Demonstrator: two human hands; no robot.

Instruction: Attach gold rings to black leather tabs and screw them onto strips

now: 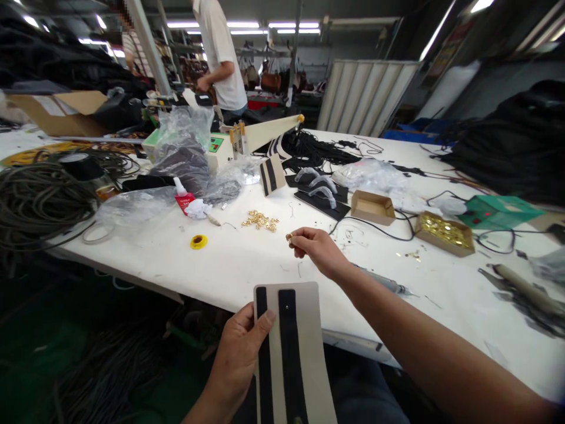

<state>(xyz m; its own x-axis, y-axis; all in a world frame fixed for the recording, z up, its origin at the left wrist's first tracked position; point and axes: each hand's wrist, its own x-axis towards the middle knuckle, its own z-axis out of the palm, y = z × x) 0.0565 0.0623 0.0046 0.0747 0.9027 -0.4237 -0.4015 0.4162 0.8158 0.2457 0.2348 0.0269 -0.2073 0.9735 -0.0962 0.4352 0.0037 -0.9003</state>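
My left hand (241, 347) grips the left edge of a pale flat panel (311, 353) with two black stripes, its thumb on top. A small bright dot, perhaps a hole or stud, shows near the top of the wider black stripe (289, 341). Above the table, my right hand (315, 247) pinches a small gold-coloured metal fitting (289, 238) between thumb and fingertips; its exact kind is too small to tell. A loose pile of small gold fittings (260, 221) lies on the white table just beyond and left of that hand.
A yellow tape roll (198, 242), a red glue bottle (183, 200) and plastic bags (185, 147) lie left. On the right are a cardboard box of gold pieces (445, 232), an open box (373, 207), a screwdriver-like tool (384, 281) and cables. A person (223, 59) stands behind.
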